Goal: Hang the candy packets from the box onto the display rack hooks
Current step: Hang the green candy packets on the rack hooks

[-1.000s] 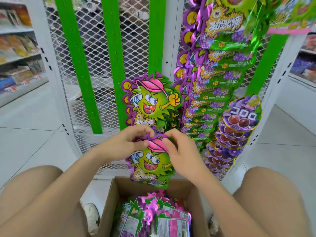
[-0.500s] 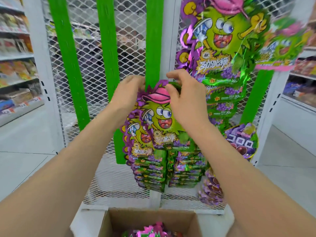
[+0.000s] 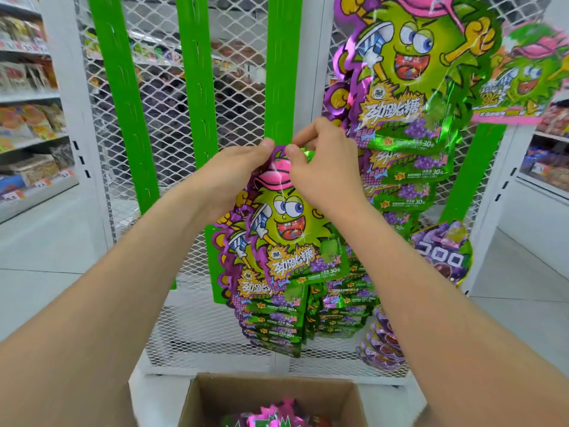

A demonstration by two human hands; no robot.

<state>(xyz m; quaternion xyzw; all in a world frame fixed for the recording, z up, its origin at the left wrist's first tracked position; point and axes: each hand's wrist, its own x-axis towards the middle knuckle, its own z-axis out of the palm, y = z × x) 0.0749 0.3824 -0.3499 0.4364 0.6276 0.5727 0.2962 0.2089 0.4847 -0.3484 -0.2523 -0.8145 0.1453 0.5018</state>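
Centre frame: left hand [image 3: 235, 174] and right hand [image 3: 326, 171] pinch top of candy packet [image 3: 292, 232], lifted from box [image 3: 212, 392] up to display rack [image 3: 283, 72]; hook hidden, hanging likely next.

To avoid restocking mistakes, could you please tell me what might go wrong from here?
The left hand and right hand pinch the candy packet at its top edge, hiding the hook; the hole may miss and it could drop. The hanging packets behind look crowded, so pushing might dislodge one.

One left hand [image 3: 235, 178], one right hand [image 3: 328, 175] — one box [image 3: 246, 391].
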